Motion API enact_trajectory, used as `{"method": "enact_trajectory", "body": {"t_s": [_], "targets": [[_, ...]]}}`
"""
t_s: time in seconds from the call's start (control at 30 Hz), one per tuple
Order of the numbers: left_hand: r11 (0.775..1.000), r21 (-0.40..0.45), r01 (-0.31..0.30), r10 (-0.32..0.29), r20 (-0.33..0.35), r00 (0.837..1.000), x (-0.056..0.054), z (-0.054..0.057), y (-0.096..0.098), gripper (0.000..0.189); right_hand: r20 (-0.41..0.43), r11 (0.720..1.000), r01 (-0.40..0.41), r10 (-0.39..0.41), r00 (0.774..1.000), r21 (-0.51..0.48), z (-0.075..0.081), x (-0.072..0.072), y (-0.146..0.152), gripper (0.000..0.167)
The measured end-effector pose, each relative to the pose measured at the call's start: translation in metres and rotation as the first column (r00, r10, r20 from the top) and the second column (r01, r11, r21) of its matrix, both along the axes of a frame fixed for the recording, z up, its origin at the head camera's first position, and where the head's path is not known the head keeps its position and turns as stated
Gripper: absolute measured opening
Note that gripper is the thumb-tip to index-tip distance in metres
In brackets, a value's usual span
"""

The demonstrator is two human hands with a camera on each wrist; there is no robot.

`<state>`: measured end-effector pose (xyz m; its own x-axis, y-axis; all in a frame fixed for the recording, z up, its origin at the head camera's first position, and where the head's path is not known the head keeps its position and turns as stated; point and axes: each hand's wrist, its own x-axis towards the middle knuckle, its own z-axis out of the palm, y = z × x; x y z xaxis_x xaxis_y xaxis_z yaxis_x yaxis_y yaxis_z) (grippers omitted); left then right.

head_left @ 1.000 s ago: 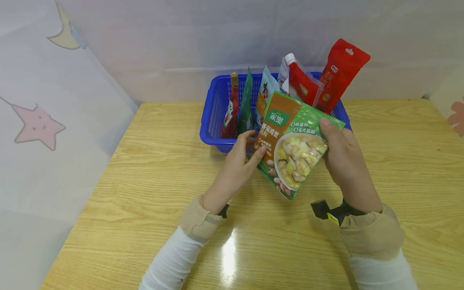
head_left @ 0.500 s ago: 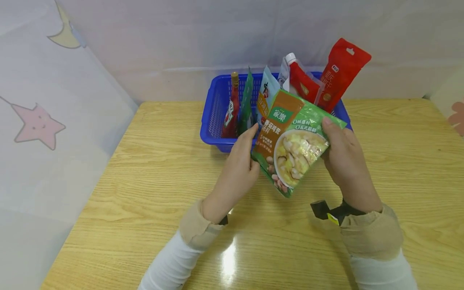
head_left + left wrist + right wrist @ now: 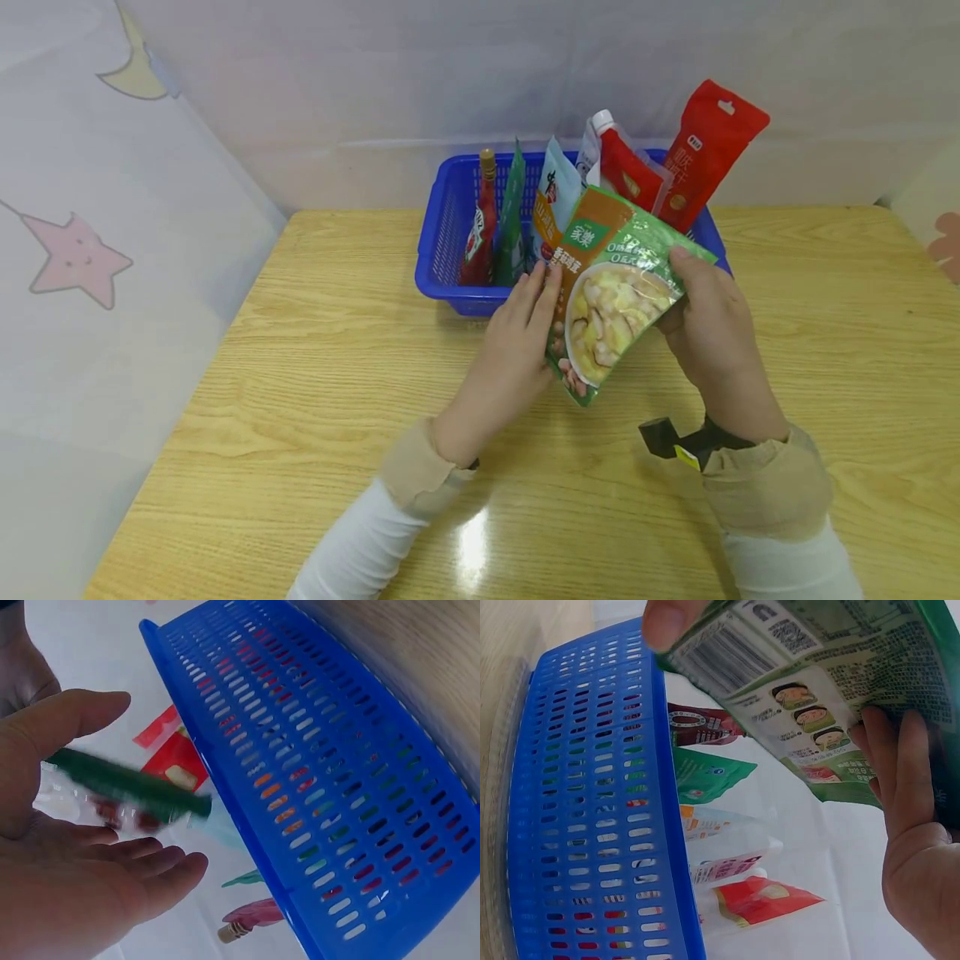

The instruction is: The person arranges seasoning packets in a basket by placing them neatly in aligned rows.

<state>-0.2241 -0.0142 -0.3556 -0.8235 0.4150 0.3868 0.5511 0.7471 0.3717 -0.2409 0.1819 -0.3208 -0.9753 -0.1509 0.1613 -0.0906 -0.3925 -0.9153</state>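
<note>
In the head view, a green and brown soup mix packet point(image 3: 618, 304) with a bowl of mushroom soup pictured on it is held tilted in front of the basket. My right hand point(image 3: 712, 333) grips its right corner, thumb on the front; in the right wrist view the fingers point(image 3: 911, 772) lie against the printed back. My left hand point(image 3: 513, 350) lies along the packet's left edge with straight fingers over its front. In the left wrist view that hand's thumb and fingers point(image 3: 161, 881) are spread apart, and the packet point(image 3: 127, 780) appears edge-on and blurred.
A blue plastic basket point(image 3: 435, 225) stands at the table's back edge by the wall. Upright in it are a ketchup bottle point(image 3: 478, 237), a green packet point(image 3: 512, 217), a light blue bag point(image 3: 551, 192), a white-capped red pouch point(image 3: 626, 171) and a tall red packet point(image 3: 708, 150).
My left hand has moved from pinching the packet's lower left, thumb in front, to lying with its fingers over the front. The packet has shifted and tilted slightly; my right hand keeps its grip.
</note>
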Motion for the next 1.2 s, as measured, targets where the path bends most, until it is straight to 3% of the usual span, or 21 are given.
{"method": "enact_trajectory", "body": {"t_s": [0.13,0.3,0.4,0.8,1.03,1.2], "targets": [[0.991,-0.06,-0.118,0.109,-0.127,0.986,0.004,-0.005,0.005,0.072,0.014,1.0,-0.013,0.013,1.0,-0.024,0.001,0.0,-0.001,0.03],[0.951,-0.099,-0.292,0.247,-0.32,0.914,0.008,-0.012,0.011,0.064,0.013,0.999,-0.012,0.012,1.0,-0.041,0.002,0.001,-0.002,0.03],[0.943,-0.079,-0.323,0.276,-0.356,0.893,0.009,-0.014,0.013,0.061,-0.004,0.999,-0.011,0.01,1.0,-0.042,0.002,0.001,-0.003,0.031],[0.931,-0.118,-0.344,0.285,-0.353,0.891,0.01,-0.015,0.013,0.041,-0.013,0.988,0.035,-0.033,0.999,0.153,0.005,0.002,-0.006,0.034],[0.938,-0.108,-0.331,0.277,-0.341,0.898,0.011,-0.013,0.013,0.042,-0.065,0.986,0.037,-0.027,0.998,0.161,0.007,0.005,-0.007,0.036],[0.941,-0.097,-0.325,0.275,-0.341,0.899,0.012,-0.012,0.012,0.042,-0.057,0.992,0.022,-0.015,0.998,0.126,0.007,0.006,-0.008,0.048]]}}
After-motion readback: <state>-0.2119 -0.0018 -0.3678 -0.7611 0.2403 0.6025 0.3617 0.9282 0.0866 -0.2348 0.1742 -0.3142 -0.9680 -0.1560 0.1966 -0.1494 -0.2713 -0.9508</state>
